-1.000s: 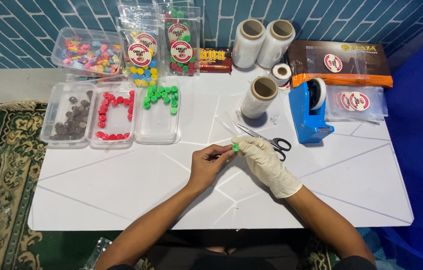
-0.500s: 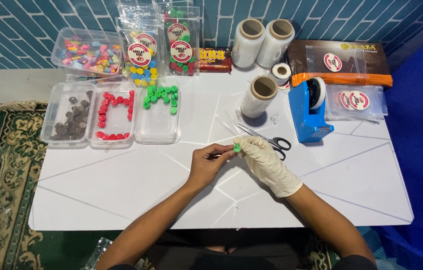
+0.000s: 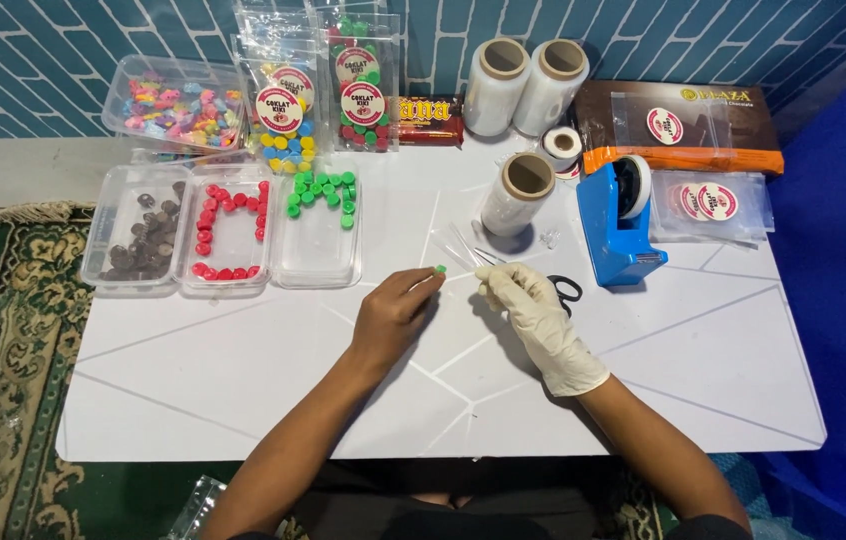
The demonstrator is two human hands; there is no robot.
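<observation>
The left hand (image 3: 395, 318) is bare and rests low over the white desk (image 3: 243, 400), its grip pressed together on a small green candy (image 3: 440, 269) held at the fingertips. The candy sits just above the desk, between the two hands and a little nearer the left one. The right hand (image 3: 533, 305) wears a pale glove; its fingers curl inward near a thin clear plastic bag (image 3: 463, 245) that lies flat on the desk just beyond them — whether that grip pinches the bag or only touches it, I cannot tell. Black scissors (image 3: 565, 291) lie partly hidden behind the gloved hand.

Further back on the left stand three clear trays side by side: one with dark brown candies (image 3: 138, 240), one with red candies (image 3: 228, 235) ranged along its edges, and one with green candies (image 3: 321, 195) gathered at its far end. Behind them are a tub of mixed coloured sweets (image 3: 173, 105) and standing bags of coloured candies (image 3: 323, 85).

To the right, a blue tape dispenser (image 3: 615, 225) stands near the gloved hand, with a roll of clear film (image 3: 518, 195) upright beside it and two more rolls (image 3: 523, 85) against the tiled wall. A brown and orange packet (image 3: 683, 125) lies at the far right — clear bags with round stickers (image 3: 713, 205) rest just in front of it.
</observation>
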